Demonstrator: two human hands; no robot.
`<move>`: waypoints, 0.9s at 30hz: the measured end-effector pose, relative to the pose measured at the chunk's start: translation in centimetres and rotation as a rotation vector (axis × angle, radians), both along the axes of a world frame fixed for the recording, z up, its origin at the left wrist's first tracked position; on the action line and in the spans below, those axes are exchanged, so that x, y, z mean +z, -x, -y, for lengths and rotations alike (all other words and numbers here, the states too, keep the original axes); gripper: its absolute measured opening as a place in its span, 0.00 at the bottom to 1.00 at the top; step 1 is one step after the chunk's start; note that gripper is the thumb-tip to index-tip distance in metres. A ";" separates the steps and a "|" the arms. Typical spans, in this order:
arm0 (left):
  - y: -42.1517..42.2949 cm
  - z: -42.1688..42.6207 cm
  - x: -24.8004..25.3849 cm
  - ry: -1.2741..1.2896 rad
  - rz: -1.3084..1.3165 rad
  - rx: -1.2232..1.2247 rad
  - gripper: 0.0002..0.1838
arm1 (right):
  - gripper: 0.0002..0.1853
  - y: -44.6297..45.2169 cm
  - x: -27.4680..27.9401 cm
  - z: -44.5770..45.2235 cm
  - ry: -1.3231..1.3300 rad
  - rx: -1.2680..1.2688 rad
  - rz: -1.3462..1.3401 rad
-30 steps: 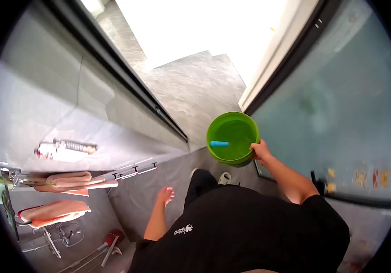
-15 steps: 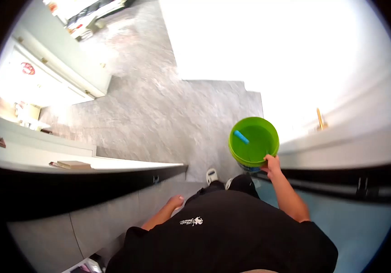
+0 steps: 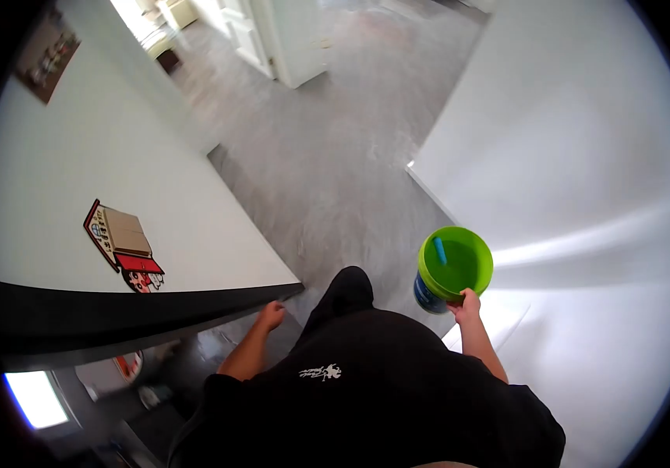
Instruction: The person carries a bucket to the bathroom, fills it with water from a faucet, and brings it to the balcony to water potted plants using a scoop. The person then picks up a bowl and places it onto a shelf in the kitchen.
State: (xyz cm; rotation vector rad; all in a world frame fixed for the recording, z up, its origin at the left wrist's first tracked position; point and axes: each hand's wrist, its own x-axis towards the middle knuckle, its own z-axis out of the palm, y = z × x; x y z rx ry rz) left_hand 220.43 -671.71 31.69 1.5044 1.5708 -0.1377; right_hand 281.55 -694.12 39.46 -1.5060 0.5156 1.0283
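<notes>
My right hand grips the rim of a green bucket at its near side, fingers wrapped over the edge. The bucket hangs to the right of my legs, tilted a little, with a blue printed label on its outer side. Inside it leans a light blue stick-like handle; its lower end I cannot make out. My left hand hangs beside my left thigh, fingers curled in, with nothing seen in it. It is close to the end of the dark-edged wall.
Grey marbled floor runs ahead between a white wall on the right and a wall on the left. A house-shaped wall decoration and a picture are on the left wall. Ahead stands a white door.
I have moved forward and the view has turned, so the left wall decoration now shows. The bucket, still in my right hand, sits slightly lower and further right in view.
</notes>
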 end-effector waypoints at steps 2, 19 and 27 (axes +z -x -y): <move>4.4 2.3 -5.7 0.027 -0.241 -0.047 0.18 | 0.23 -3.3 0.2 -4.4 -0.027 0.004 -0.033; -12.2 -25.7 5.9 0.256 0.170 0.733 0.20 | 0.24 -16.4 0.9 -48.6 0.235 0.259 0.216; -10.4 -49.2 -3.5 0.095 0.329 1.011 0.17 | 0.23 -15.3 0.4 -80.5 0.173 0.682 0.305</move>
